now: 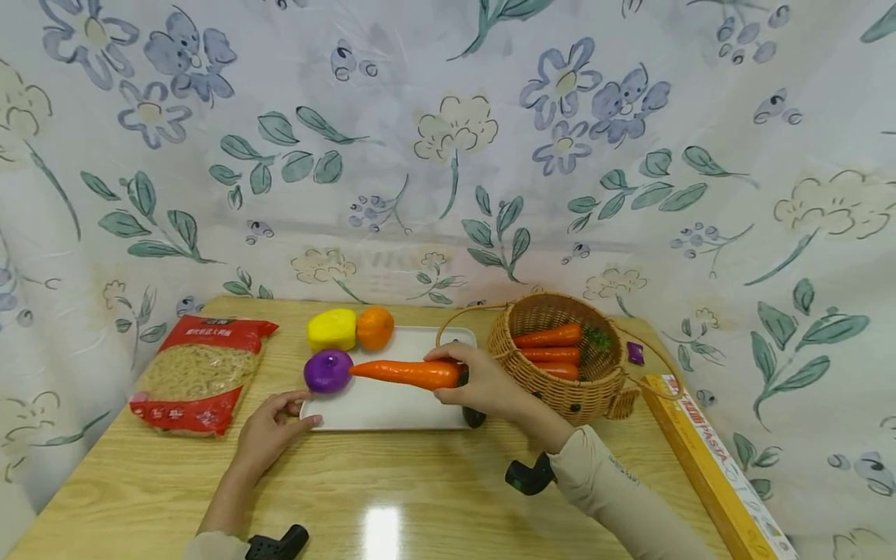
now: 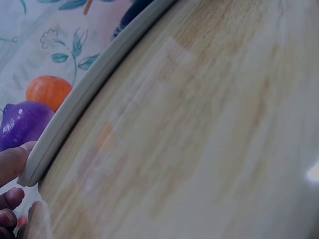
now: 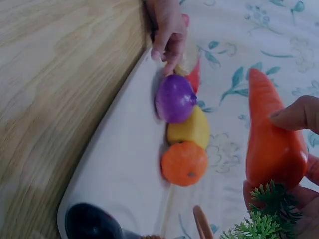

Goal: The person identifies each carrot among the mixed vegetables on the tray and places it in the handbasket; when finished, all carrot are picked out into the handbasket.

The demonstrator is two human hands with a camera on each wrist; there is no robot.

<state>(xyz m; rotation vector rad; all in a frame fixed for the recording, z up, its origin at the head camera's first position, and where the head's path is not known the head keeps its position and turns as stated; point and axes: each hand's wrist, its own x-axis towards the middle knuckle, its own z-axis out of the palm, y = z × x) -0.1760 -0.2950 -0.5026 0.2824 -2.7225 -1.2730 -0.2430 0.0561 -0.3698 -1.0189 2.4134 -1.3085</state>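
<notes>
My right hand (image 1: 483, 381) grips an orange toy carrot (image 1: 406, 374) by its thick end, above the white tray (image 1: 392, 412). Green leaves (image 3: 269, 214) at that end show in the right wrist view. The carrot's tip points left, toward a purple onion (image 1: 328, 372). At the tray's front left corner, my left hand (image 1: 269, 428) holds the rim between thumb and fingers. A yellow lumpy piece (image 1: 332, 330) and an orange pumpkin (image 1: 375, 328) sit along the tray's back left. Partly hidden by my right hand, a dark eggplant (image 3: 92, 221) lies at the tray's right end.
Right of the tray stands a wicker basket (image 1: 497, 342) with several carrots (image 1: 549, 354) inside. A noodle bag (image 1: 203, 373) lies at the left. Along the right edge of the table (image 1: 420, 482) is a long pasta box (image 1: 714, 474), with a small purple packet (image 1: 635, 352) behind it.
</notes>
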